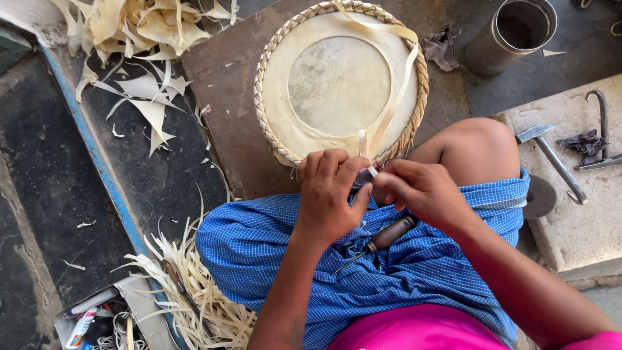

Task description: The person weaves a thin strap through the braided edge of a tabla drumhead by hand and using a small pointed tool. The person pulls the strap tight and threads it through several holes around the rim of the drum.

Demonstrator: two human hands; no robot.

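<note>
The round tray (pixel 339 84) lies on a brown board (pixel 220 84), its near rim against the seated person's lap. Its rim is bound with a pale plaited braid (pixel 260 97); the centre is a flat, worn disc.

A pale strip (pixel 396 97) runs from the far rim of the tray across its right side down to the near rim, where both hands meet.

Left hand (pixel 332 194): fingers curled, thumb and fingertips pinching the strip end at the near rim of the tray.

Right hand (pixel 418 188): clenched on the same strip end, fingertips touching those of the left hand.

An awl (pixel 379 241) with a dark wooden handle lies on the blue checked cloth (pixel 259 246) over the lap, just below the hands and on the near side of the tray. Neither hand touches it.

Left of the tray, pale leaf scraps (pixel 152 104) lie on the floor. Near the person's left knee, well below the tray, lies a heap of thin strips (pixel 207 304).

Right of the tray stands a metal cylinder (pixel 512 32). Below it, on a stone slab (pixel 576 227), rest a hammer (pixel 551 159) and a hook (pixel 602 123).
</note>
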